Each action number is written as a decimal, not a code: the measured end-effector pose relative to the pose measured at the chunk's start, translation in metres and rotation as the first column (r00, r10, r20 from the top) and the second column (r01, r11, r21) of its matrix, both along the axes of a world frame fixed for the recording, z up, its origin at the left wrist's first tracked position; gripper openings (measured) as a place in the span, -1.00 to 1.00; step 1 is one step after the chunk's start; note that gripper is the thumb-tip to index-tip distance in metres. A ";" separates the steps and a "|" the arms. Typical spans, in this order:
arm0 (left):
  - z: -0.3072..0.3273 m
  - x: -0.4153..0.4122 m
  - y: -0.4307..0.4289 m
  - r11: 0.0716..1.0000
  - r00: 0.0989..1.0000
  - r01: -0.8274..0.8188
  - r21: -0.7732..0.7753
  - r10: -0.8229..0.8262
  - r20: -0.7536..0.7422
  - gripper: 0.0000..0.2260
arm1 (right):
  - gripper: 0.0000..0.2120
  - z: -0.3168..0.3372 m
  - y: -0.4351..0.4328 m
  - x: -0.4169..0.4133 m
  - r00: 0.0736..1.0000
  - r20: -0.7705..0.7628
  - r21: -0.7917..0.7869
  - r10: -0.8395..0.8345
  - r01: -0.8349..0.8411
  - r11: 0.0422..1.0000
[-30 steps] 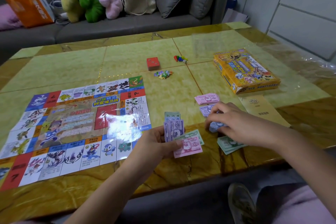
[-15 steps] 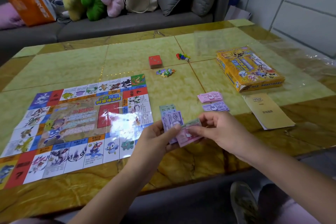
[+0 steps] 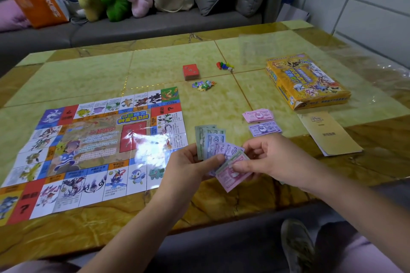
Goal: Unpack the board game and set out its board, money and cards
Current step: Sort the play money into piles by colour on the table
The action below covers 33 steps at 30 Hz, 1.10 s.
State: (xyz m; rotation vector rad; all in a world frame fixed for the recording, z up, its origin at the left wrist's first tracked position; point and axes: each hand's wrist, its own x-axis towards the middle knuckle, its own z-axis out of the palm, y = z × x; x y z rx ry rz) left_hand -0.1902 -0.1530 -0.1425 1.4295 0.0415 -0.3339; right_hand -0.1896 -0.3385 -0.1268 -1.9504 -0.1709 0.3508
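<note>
A: What colours does the tabletop show?
B: Pale green marbled panels framed in veined amber. The board has a border of white picture squares broken by red, blue and orange ones, round a tan centre.
A: And the fanned notes?
B: Green, blue, purple, pink. There is also a pink stack and a purple stack. The box is yellow, the card deck red, the booklet tan.
</note>
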 end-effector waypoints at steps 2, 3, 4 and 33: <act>0.000 -0.001 -0.001 1.000 1.000 -0.022 -0.008 0.022 0.014 -0.71 | -0.90 -0.002 0.003 -0.002 1.000 -0.009 0.001 0.001 -0.001 1.000; 0.000 -0.002 -0.001 0.999 0.999 -0.033 -0.017 0.033 0.019 -0.71 | -0.91 -0.003 0.004 -0.004 1.000 -0.013 0.005 -0.004 0.004 1.000; 0.000 -0.002 -0.002 0.999 0.999 -0.041 -0.025 0.042 0.023 -0.72 | -0.91 -0.004 0.006 -0.004 1.000 -0.017 0.011 -0.012 0.012 1.000; 0.000 -0.001 -0.002 0.993 0.995 0.088 -0.073 -0.092 -0.042 -0.69 | -0.89 0.007 -0.003 0.006 0.966 0.064 0.098 -0.249 0.242 0.965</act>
